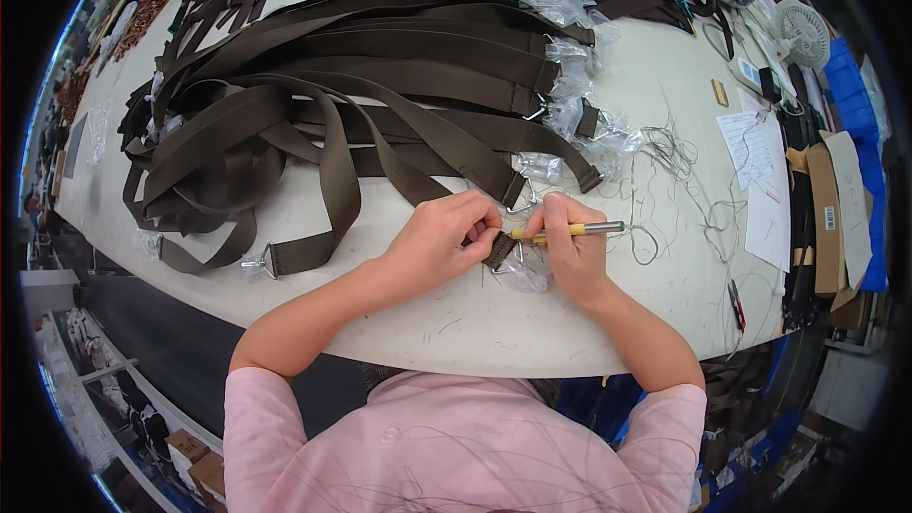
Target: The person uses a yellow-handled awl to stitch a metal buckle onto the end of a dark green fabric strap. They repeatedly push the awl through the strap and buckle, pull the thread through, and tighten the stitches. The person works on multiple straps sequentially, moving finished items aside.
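Ribbed brown webbing strap end [500, 249], slim yellow-metal tool [570, 229]

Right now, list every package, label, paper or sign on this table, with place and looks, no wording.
Clear plastic bags: crumpled, wrapped over the strap ends, centre right.
White paper sheets: printed, flat at the right edge.
Brown cardboard pieces: flat, far right, one bearing a small white barcode sticker.
Cardboard boxes: brown, on the floor, lower left.
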